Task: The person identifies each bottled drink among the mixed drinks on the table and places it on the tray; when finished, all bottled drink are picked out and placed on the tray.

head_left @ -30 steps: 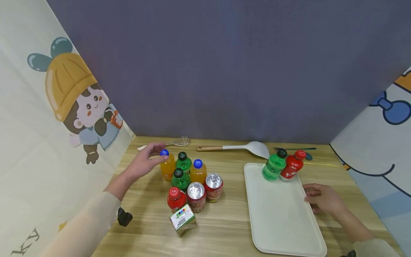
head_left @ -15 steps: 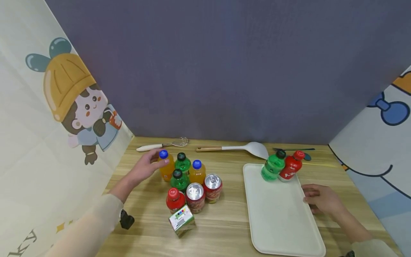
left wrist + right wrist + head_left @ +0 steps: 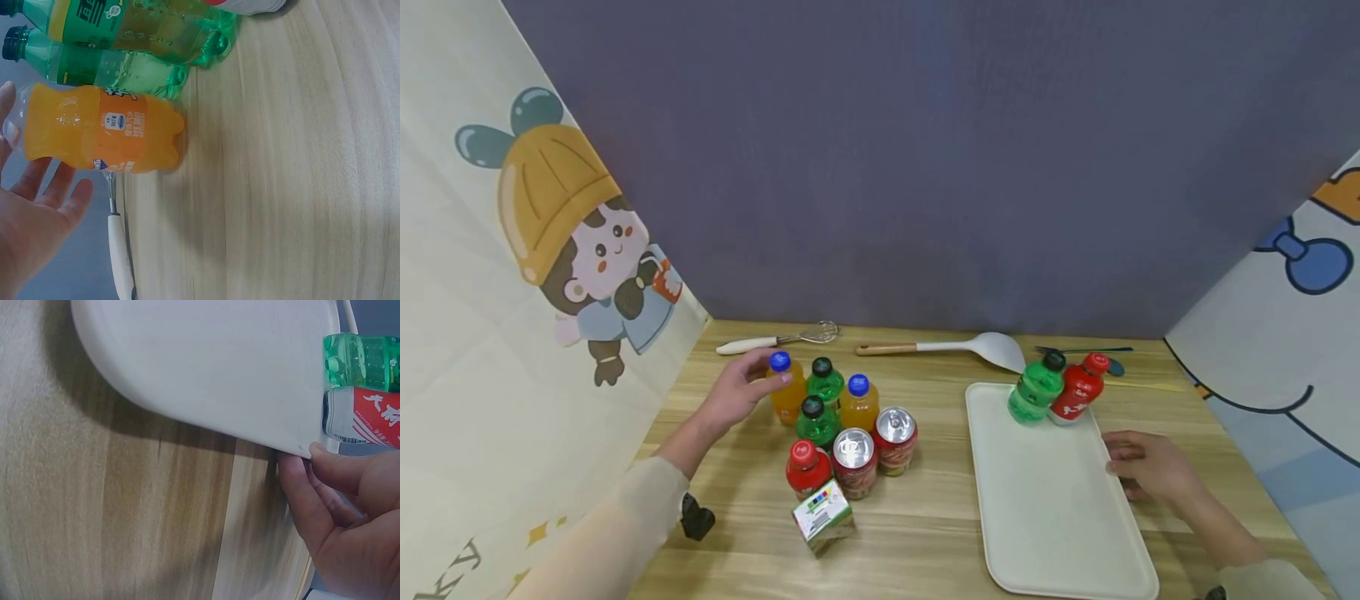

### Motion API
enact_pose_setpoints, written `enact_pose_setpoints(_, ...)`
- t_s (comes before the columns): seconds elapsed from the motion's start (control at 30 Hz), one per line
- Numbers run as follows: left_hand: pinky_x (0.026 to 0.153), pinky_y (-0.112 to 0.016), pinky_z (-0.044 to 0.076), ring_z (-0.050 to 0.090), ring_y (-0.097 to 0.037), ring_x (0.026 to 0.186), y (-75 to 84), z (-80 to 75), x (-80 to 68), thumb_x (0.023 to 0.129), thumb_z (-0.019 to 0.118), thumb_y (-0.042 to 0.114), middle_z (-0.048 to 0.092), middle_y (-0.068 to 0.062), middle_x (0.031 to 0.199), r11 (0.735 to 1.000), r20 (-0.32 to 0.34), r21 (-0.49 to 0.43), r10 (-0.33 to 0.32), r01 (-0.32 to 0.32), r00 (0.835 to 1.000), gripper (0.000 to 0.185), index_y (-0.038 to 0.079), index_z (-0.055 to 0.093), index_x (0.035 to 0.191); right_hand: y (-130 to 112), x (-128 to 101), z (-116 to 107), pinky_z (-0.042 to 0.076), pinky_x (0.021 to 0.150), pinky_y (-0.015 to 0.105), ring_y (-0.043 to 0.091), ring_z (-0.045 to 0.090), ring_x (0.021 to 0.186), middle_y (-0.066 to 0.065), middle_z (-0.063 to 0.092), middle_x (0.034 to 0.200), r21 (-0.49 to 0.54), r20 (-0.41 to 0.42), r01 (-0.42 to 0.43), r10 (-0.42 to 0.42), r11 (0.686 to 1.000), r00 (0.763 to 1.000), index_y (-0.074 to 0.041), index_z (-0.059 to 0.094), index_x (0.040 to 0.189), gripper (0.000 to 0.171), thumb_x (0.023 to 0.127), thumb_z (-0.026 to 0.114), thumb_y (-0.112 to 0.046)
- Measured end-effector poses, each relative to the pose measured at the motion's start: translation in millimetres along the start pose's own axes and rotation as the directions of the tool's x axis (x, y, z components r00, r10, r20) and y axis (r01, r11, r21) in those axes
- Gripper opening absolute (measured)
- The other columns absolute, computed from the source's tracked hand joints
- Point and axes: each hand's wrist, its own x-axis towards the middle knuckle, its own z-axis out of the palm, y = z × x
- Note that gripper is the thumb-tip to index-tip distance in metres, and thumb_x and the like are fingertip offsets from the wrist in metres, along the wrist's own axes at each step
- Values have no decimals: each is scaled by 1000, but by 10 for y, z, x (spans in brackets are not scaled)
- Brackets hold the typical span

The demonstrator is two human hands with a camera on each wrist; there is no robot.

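My left hand (image 3: 767,377) reaches the far-left orange bottle (image 3: 787,398) with a blue cap. In the left wrist view the fingers (image 3: 59,187) are spread and straight beside the orange bottle (image 3: 106,128), not closed round it. My right hand (image 3: 1116,462) sits at the right rim of the white tray (image 3: 1045,517). The right wrist view shows its thumb on the tray (image 3: 206,362) rim and curled fingers (image 3: 300,487) tucked at the edge. A green bottle (image 3: 1037,387) and a red bottle (image 3: 1078,387) stand at the tray's far end.
Packed by the orange bottle: two green bottles (image 3: 825,383), another orange one (image 3: 859,404), two cans (image 3: 853,458), a red bottle (image 3: 807,468), a small carton (image 3: 823,517). Along the back wall lie a whisk (image 3: 775,340), a white spoon (image 3: 970,343) and a dark utensil (image 3: 1086,350).
My left hand has come down from the blue cap to the side of the orange bottle. The right hand has stayed at the tray rim.
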Motion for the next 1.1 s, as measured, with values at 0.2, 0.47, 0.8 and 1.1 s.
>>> enact_pose_setpoints(0.2,102,-52,51,60,-38,123,9,33,18,96,75,29,67,-15,128,1000,-26,8,15,-15,1000,45,7,61,133,19,-7,-6,63,67,38,18,69,88,27,65,119,9,-3,-5,5,1000,1000,8,49,143,58,94,74,-8)
enact_pose_setpoints(0.47,102,-50,51,61,-36,120,25,11,17,96,75,31,68,-14,125,999,-44,33,17,-15,999,42,9,63,129,-5,-47,1,63,68,37,19,69,88,27,65,121,7,-5,-9,9,1000,1000,7,50,143,57,94,74,-9)
enact_pose_setpoints(0.8,87,-23,52,60,-28,109,250,-219,0,97,72,37,65,-13,121,994,-74,109,11,-2,997,47,8,61,132,-8,-7,-29,63,69,38,19,68,88,28,64,121,9,6,0,0,1000,1000,7,49,144,57,95,72,-9)
enact_pose_setpoints(1.1,81,-21,53,60,-24,103,659,-430,24,98,72,35,64,-9,115,987,-77,145,84,-72,993,41,9,62,127,-3,-9,-15,63,69,37,21,67,87,28,63,121,-13,1,-2,2,1000,1000,8,48,144,58,95,73,-10)
